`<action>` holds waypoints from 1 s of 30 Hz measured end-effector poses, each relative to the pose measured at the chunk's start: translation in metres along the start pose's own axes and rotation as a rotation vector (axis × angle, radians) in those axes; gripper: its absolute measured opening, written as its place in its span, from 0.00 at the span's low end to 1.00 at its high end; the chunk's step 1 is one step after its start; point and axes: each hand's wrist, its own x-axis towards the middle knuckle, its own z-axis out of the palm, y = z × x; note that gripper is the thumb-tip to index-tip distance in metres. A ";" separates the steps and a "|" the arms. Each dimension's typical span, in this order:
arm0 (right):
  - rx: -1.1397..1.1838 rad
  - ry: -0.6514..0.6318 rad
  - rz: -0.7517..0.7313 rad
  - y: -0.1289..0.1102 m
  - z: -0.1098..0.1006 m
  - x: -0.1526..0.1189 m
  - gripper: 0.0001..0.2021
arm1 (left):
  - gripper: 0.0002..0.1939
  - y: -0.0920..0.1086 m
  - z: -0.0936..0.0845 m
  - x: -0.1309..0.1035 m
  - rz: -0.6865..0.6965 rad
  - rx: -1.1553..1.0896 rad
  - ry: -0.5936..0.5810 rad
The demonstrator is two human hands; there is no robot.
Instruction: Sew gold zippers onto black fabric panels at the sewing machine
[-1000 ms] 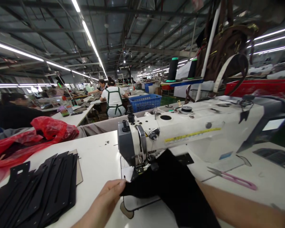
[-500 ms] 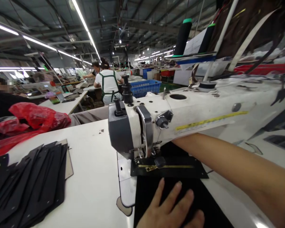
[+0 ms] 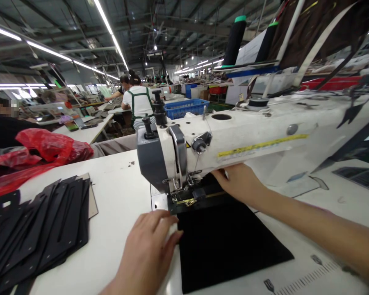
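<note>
Far edge, white bench (image 3: 119, 188): crumpled red plastic (image 3: 52, 145). White sewing machine (image 3: 252, 139) overhangs black cloth (image 3: 227, 241); left hand (image 3: 150, 239): fingers parted; right hand (image 3: 241, 184): unclear.

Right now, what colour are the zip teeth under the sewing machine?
The zip teeth are gold, seen best in the head view.

This is a sewing factory floor: an industrial sewing machine (image 3: 258, 135) on a white worktable (image 3: 117, 184), stacked black cut panels (image 3: 55, 229), tall thread cones (image 3: 234, 43), and people (image 3: 140, 100) at further benches (image 3: 94, 132) under strip lights (image 3: 119, 51) and a steel-beamed roof (image 3: 184, 28).
</note>
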 end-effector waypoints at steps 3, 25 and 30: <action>0.065 -0.054 -0.224 -0.027 0.003 -0.023 0.09 | 0.12 -0.023 0.004 -0.001 0.049 0.144 -0.017; 0.125 -0.232 -0.405 -0.050 0.040 -0.025 0.14 | 0.14 -0.034 0.020 0.003 0.218 0.183 -0.076; 0.120 -0.218 -0.407 -0.048 0.042 -0.023 0.13 | 0.13 -0.034 0.020 0.005 0.197 0.178 -0.101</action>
